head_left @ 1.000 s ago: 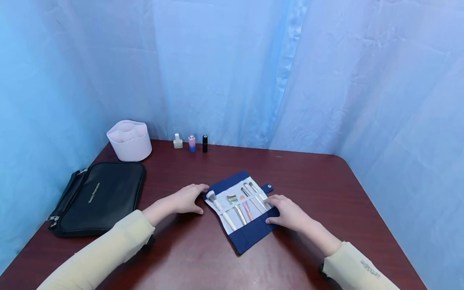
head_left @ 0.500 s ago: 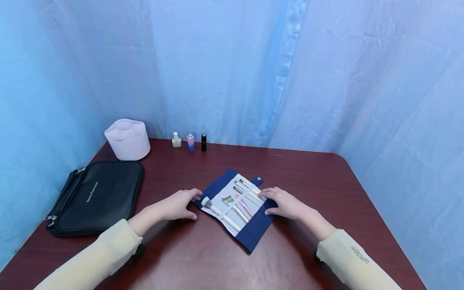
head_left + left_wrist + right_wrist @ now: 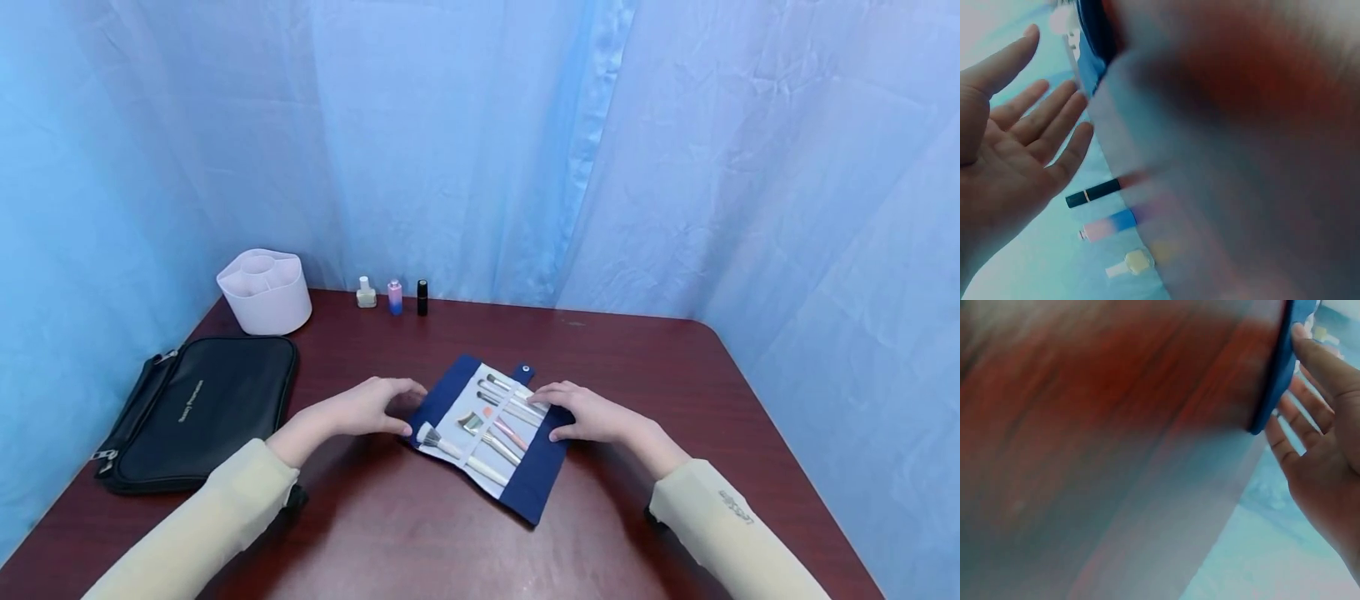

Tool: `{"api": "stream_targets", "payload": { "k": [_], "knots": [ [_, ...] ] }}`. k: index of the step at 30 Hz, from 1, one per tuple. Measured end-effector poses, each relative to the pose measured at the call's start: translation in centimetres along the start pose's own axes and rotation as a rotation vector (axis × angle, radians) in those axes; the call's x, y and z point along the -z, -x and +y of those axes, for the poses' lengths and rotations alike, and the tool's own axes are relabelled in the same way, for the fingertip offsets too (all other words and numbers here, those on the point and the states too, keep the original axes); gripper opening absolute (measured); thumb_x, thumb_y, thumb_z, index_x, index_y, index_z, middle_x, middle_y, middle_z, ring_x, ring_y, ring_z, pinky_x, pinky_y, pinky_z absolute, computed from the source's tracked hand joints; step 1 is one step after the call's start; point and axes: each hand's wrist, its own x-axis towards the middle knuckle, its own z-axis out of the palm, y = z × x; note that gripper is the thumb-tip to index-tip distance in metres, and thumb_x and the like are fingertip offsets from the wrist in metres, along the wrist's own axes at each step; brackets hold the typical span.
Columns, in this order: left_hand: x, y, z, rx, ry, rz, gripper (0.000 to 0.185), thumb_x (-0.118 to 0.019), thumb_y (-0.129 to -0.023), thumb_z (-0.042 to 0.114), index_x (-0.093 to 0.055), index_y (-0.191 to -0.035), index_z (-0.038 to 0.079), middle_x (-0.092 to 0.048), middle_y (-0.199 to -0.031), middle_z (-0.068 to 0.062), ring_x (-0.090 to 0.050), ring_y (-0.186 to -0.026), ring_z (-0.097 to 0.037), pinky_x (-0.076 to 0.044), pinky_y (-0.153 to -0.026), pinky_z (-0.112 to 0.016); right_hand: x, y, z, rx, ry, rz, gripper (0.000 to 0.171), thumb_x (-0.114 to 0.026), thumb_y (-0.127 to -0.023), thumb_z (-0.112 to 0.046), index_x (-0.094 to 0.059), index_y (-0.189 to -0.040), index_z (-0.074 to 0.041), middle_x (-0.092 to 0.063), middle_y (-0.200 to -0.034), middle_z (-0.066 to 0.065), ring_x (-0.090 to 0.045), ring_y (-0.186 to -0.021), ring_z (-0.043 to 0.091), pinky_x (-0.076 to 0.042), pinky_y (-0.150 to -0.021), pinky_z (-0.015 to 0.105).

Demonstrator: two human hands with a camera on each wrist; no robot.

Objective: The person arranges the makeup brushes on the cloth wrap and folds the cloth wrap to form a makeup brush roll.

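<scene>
An unfolded dark-blue brush roll (image 3: 536,467) lies on the table, its pale lining facing up. Several makeup brushes (image 3: 480,468) sit under its pale strap, and a snap tab (image 3: 524,373) sticks out at the far corner. My left hand (image 3: 367,408) is at the roll's left edge, thumb near the corner; the left wrist view has its fingers (image 3: 1063,137) spread and fairly straight. Across the roll's right edge my right hand (image 3: 588,415) rests, fingertips over the brushes and thumb on the blue border. In the right wrist view the thumb touches the roll (image 3: 1279,375), fingers extended.
A black zip case (image 3: 210,408) lies at the left, with a white divided organizer (image 3: 270,304) behind it. Along the back edge stand a nail polish bottle (image 3: 366,295), a pink-blue bottle (image 3: 395,298) and a black lipstick tube (image 3: 422,298). Blue curtains (image 3: 450,150) surround the table.
The brush roll has turned counterclockwise and shifted slightly left, its tab going left and its near corner right. My right hand has moved a little left and away from me along with it.
</scene>
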Motion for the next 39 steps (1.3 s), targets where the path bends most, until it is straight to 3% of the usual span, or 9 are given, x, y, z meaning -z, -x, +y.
{"api": "stream_targets", "payload": {
  "k": [6, 13, 17, 23, 32, 39],
  "knots": [
    [0.9, -2.0, -1.2, -0.062, -0.115, -0.013, 0.065, -0.072, -0.084, 0.024, -0.043, -0.142, 0.016, -0.039, -0.147, -0.008, -0.029, -0.139, -0.029, -0.026, -0.109, -0.056, 0.5, 0.9, -2.5, -0.034, -0.009, 0.036, 0.066, -0.071, -0.084, -0.035, -0.044, -0.141, -0.017, -0.043, -0.143, 0.003, -0.040, -0.128, 0.023, -0.041, -0.100, 0.044],
    [0.0, -3.2, -2.2, -0.110, -0.186, -0.140, 0.073, -0.073, -0.082, 0.032, -0.039, -0.144, 0.014, -0.027, -0.154, -0.010, -0.012, -0.144, -0.032, -0.017, -0.109, -0.061, -0.7, 1.7, -5.6, -0.193, 0.034, 0.046, 0.082, -0.073, -0.077, -0.049, -0.041, -0.143, -0.012, -0.039, -0.145, 0.013, -0.038, -0.129, 0.032, -0.040, -0.100, 0.049],
    [-0.6, -3.3, -2.4, -0.128, -0.204, -0.177, 0.071, -0.073, -0.081, 0.034, -0.044, -0.142, 0.012, -0.029, -0.153, -0.011, -0.012, -0.144, -0.034, -0.017, -0.110, -0.059, -1.6, 1.8, -5.9, -0.239, 0.045, 0.025, 0.083, -0.074, -0.077, -0.047, -0.042, -0.141, -0.006, -0.038, -0.145, 0.019, -0.037, -0.131, 0.035, -0.040, -0.101, 0.047],
    [-1.1, -2.8, -2.2, -0.121, -0.276, -0.128, 0.070, -0.075, -0.078, 0.041, -0.050, -0.137, 0.014, -0.033, -0.151, -0.010, -0.015, -0.144, -0.032, -0.020, -0.109, -0.056, -1.5, 1.4, -5.3, -0.228, 0.063, -0.007, 0.080, -0.073, -0.079, -0.045, -0.041, -0.142, -0.008, -0.035, -0.149, 0.015, -0.034, -0.135, 0.033, -0.038, -0.103, 0.047],
    [-1.6, -1.3, -1.3, -0.066, -0.278, -0.106, 0.073, -0.074, -0.078, 0.043, -0.049, -0.137, 0.009, -0.036, -0.150, -0.010, -0.024, -0.142, -0.029, -0.023, -0.109, -0.054, -0.7, -0.1, -3.2, -0.148, 0.020, -0.062, 0.083, -0.072, -0.080, -0.046, -0.035, -0.146, -0.012, -0.028, -0.153, 0.011, -0.031, -0.138, 0.031, -0.036, -0.105, 0.047],
    [-2.3, -0.4, -0.8, -0.047, -0.363, -0.045, 0.080, -0.074, -0.075, 0.052, -0.047, -0.139, 0.011, -0.040, -0.145, -0.009, -0.034, -0.135, -0.029, -0.025, -0.107, -0.053, 0.0, -1.1, -1.4, -0.048, 0.008, -0.091, 0.083, -0.072, -0.080, -0.046, -0.033, -0.147, -0.015, -0.026, -0.154, 0.008, -0.029, -0.139, 0.028, -0.034, -0.106, 0.046]
  ]
}}
